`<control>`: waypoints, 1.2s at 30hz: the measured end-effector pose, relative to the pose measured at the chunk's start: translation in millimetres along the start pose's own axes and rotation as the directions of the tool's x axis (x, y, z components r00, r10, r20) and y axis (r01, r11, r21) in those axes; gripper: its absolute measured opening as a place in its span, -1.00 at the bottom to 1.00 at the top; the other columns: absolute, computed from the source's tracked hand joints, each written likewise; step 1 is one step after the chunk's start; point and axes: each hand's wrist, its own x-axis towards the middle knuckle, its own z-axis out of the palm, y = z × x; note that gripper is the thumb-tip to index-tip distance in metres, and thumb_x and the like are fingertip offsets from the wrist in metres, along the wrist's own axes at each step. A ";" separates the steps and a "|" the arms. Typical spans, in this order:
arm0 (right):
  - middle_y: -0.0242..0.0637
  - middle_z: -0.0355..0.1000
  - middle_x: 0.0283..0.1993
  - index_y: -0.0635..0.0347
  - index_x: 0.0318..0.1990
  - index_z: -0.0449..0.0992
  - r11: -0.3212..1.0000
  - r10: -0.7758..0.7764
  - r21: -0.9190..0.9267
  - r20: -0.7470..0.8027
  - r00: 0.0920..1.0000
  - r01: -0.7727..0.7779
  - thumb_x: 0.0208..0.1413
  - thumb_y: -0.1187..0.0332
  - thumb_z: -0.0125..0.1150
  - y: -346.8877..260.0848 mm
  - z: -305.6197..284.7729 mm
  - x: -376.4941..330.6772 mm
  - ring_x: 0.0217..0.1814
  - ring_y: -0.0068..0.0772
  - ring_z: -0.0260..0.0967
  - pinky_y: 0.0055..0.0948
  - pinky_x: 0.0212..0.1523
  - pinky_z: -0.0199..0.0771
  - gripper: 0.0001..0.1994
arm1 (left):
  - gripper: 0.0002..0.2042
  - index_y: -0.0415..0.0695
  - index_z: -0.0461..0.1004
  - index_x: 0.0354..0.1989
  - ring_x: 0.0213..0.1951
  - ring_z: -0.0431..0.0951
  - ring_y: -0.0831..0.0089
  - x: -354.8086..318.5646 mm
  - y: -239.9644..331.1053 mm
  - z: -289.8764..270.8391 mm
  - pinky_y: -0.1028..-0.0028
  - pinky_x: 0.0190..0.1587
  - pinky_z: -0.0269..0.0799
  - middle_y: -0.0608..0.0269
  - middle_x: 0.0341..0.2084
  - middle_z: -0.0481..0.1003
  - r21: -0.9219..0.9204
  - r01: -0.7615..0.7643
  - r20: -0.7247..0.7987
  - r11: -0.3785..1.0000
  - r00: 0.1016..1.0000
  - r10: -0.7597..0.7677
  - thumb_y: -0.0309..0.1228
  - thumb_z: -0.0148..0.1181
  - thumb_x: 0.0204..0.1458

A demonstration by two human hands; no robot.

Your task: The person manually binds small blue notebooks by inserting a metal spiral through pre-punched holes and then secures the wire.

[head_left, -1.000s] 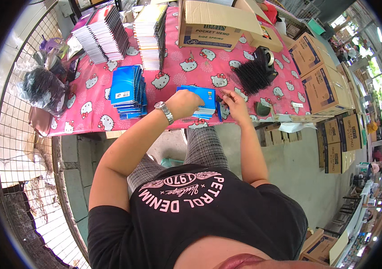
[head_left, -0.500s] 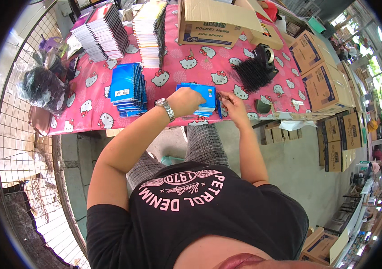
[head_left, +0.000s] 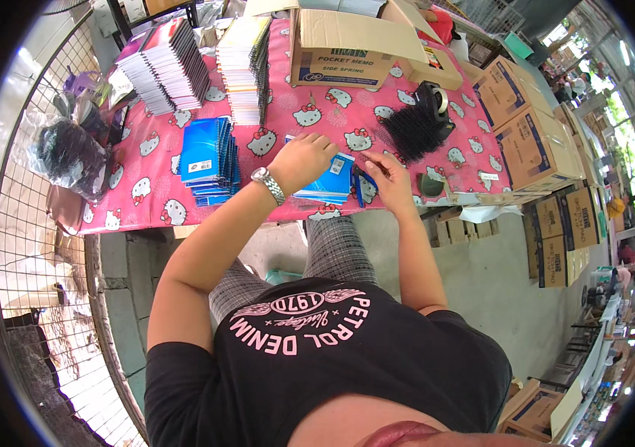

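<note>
My left hand (head_left: 305, 162), with a metal watch on its wrist, rests over a small stack of blue-covered notebooks (head_left: 325, 188) near the table's front edge. Its fingers are curled at the top cover, which shows a white label; whatever is under the fingertips is hidden. Just to the right, my right hand (head_left: 392, 182) has thumb and fingers pinched together near a dark thin piece too small to make out. A blue-handled tool (head_left: 361, 186), seemingly pliers, is beside those fingers, against the notebooks' right side. A taller stack of blue notebooks (head_left: 207, 158) stands to the left.
Tall notebook stacks (head_left: 243, 74) stand at the back left. An open carton (head_left: 343, 63) is behind the hands. Black plastic coils (head_left: 411, 134) lie beside a tape dispenser (head_left: 433, 100) at right. Plastic-wrapped dark material (head_left: 68, 153) hangs at the left edge; cartons (head_left: 534, 145) are stacked right.
The top notebook cover under my left hand now shows a white label instead of the coloured print. My right hand stays close by. The whole view has shifted slightly.
</note>
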 end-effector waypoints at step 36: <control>-0.36 0.38 -0.28 0.16 0.06 0.47 0.998 0.028 0.042 0.237 0.971 -0.039 0.14 0.46 0.20 -28.3 -10.1 6.3 -0.29 -0.51 0.33 -0.49 -0.28 0.36 -0.69 | -0.76 0.04 0.41 -0.03 -0.12 0.50 0.31 -1.4 44.9 1.9 -0.22 0.18 0.10 0.32 -0.28 0.49 -0.004 0.235 0.013 0.972 0.972 -0.235 -0.22 0.08 0.16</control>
